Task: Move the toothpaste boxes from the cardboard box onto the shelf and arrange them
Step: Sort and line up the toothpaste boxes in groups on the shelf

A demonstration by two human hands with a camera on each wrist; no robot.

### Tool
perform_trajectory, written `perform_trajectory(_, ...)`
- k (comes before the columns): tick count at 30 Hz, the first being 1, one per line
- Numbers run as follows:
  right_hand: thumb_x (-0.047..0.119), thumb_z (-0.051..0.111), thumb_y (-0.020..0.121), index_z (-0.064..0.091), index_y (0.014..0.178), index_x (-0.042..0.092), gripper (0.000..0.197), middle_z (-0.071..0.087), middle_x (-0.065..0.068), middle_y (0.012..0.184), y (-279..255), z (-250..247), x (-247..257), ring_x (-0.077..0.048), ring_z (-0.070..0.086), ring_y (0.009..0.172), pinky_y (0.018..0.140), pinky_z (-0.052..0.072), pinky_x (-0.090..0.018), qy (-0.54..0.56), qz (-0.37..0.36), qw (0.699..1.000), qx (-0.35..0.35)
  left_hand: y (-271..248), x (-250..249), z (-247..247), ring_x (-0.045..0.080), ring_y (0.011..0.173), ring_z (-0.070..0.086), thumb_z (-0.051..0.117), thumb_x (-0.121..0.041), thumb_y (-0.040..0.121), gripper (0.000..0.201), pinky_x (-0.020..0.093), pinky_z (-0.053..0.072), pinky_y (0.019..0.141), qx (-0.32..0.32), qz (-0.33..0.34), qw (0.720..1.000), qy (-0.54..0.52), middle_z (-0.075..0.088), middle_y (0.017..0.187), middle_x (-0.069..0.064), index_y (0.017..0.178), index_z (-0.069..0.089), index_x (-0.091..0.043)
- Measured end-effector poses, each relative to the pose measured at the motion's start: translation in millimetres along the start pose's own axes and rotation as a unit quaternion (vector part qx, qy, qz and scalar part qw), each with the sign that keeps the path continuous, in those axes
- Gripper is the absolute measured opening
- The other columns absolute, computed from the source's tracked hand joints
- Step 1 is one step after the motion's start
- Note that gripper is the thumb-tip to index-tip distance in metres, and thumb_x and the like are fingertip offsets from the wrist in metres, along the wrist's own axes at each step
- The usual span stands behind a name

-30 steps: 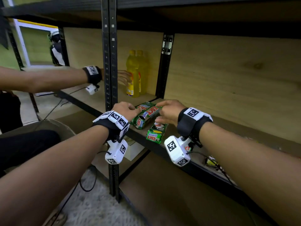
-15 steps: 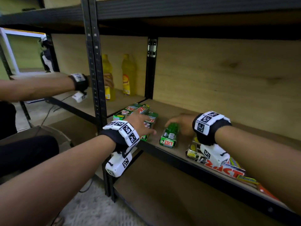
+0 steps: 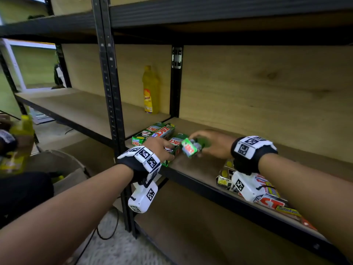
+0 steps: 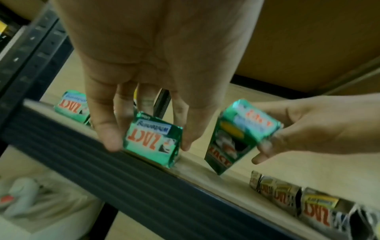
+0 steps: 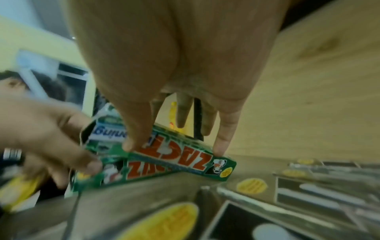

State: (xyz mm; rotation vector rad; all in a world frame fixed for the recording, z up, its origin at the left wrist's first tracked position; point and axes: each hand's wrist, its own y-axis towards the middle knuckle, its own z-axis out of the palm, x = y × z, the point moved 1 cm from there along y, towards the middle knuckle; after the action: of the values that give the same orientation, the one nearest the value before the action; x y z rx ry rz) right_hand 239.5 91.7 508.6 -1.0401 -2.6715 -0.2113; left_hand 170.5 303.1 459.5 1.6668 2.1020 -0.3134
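Two hands, two green toothpaste boxes in play, on one wooden shelf (image 3: 200,169).

Head view. Left hand (image 3: 158,146) reaches onto a green box (image 3: 172,145) that lies flat near the front lip, long axis running back into the shelf. Right hand (image 3: 212,144) holds a second green box (image 3: 189,147), raised and tilted, its end face towards the camera, just beside the first on its right. A further pair of green boxes (image 3: 153,131) lies against the upright post. Silver boxes (image 3: 271,199) lie along the front edge, under the right wrist. One yellow bottle (image 3: 150,90) stands at the back (not part of the job). The cardboard box cannot be picked out with certainty.

Left wrist view. Left-hand fingers (image 4: 107,129) straddle the flat box (image 4: 153,139), thumb on one side and fingers on the other, clasping it. The tilted box (image 4: 236,139) is pinched by the right hand (image 4: 308,125), one lower corner near or on the board; contact cannot be settled. Only this view shows the gap between the two boxes.

Right wrist view. Right-hand thumb and fingertips (image 5: 221,146) grip the raised box (image 5: 180,155) across its long faces; it overlaps the flat box (image 5: 131,172) below. The overlap shows here alone. Judgement: the raised box wants laying down parallel, to the right; the right hand is the nearer.
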Motion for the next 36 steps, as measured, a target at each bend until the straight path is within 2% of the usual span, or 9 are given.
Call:
perform_trajectory(4,0.027,0.065,0.095,0.046,0.14,0.029,0.049,0.054,0.007,0.131,-13,-23,-3,-0.009,0.054,0.107,0.071,0.042,-0.014,0.216,0.039,0.974,-0.055,-1,5,0,0.008,0.071,0.06,0.073,-0.037,0.081,0.033,0.017,0.048,0.06,0.01,-0.038,0.991,-0.125,0.071,0.111,0.002,0.114,0.071,-0.041)
perform_trajectory(8,0.018,0.06,0.097,0.053,0.128,0.017,0.031,0.061,-0.006,0.13,-13,-31,-11,-0.013,0.062,0.102,0.078,0.052,-0.028,0.401,0.077,0.909,-0.088,-2,4,-7,0.015,0.096,0.063,0.072,-0.032,0.084,0.02,0.036,0.062,0.073,0.017,-0.086,0.949,-0.303,0.066,0.11,-0.002,0.102,0.075,-0.039)
perform_trajectory(12,0.013,0.058,0.097,0.048,0.135,0.035,0.045,0.063,-0.005,0.126,-15,-30,-24,-0.028,0.063,0.112,0.089,0.054,-0.051,0.489,0.09,0.864,-0.086,-1,-2,-26,0.021,0.086,0.067,0.068,-0.031,0.089,0.017,0.031,0.058,0.055,-0.02,-0.134,0.905,-0.404,0.07,0.098,0.001,0.104,0.072,-0.024)
perform_trajectory(15,0.014,0.064,0.093,0.041,0.138,0.049,0.06,0.061,0.0,0.127,-14,-28,-28,-0.028,0.062,0.113,0.093,0.052,-0.055,0.481,0.091,0.867,-0.092,4,-1,-35,0.024,0.071,0.07,0.066,-0.034,0.083,0.029,0.026,0.049,0.046,-0.005,-0.17,0.877,-0.449,0.075,0.1,0.013,0.107,0.073,-0.02)
perform_trajectory(19,0.023,0.081,0.08,0.037,0.139,0.044,0.077,0.062,0.002,0.125,-10,-24,-28,-0.024,0.063,0.111,0.09,0.055,-0.053,0.425,0.114,0.892,-0.104,2,1,-40,0.024,0.062,0.067,0.061,-0.038,0.079,0.043,0.024,0.047,0.045,-0.016,-0.199,0.862,-0.466,0.075,0.097,0.014,0.113,0.07,-0.013)
perform_trajectory(24,0.017,0.071,0.087,0.039,0.139,0.04,0.065,0.065,0.002,0.121,-6,-25,-27,-0.024,0.066,0.106,0.088,0.056,-0.052,0.423,0.136,0.887,-0.126,-5,-4,-46,0.018,0.068,0.061,0.06,-0.04,0.092,0.031,0.021,0.049,0.044,0.029,-0.203,0.84,-0.502,0.068,0.097,0.007,0.112,0.073,-0.021)
perform_trajectory(30,0.002,0.056,0.091,0.036,0.136,0.03,0.057,0.064,-0.004,0.106,1,-29,-28,-0.021,0.065,0.081,0.055,0.052,-0.029,0.424,0.168,0.871,-0.181,-6,6,-46,0.028,0.108,0.066,0.083,-0.012,0.075,0.048,0.035,0.058,0.08,0.067,-0.133,0.89,-0.432,0.062,0.125,0.012,0.119,0.063,-0.015)
perform_trajectory(33,0.002,0.067,0.089,0.034,0.134,0.024,0.061,0.063,-0.008,0.116,4,-22,-31,-0.026,0.067,0.091,0.064,0.056,-0.036,0.433,0.17,0.87,-0.162,-9,15,-46,0.028,0.112,0.063,0.086,-0.002,0.069,0.061,0.042,0.055,0.094,0.131,-0.105,0.923,-0.345,0.059,0.128,0.013,0.121,0.062,-0.02)
perform_trajectory(36,0.001,0.07,0.088,0.038,0.132,0.022,0.059,0.064,-0.014,0.117,3,-21,-36,-0.033,0.069,0.095,0.07,0.058,-0.043,0.477,0.164,0.85,-0.151,-11,22,-43,0.016,0.116,0.056,0.091,-0.015,0.064,0.074,0.032,0.048,0.093,0.107,-0.03,0.986,-0.128,0.056,0.128,-0.001,0.127,0.058,-0.032)
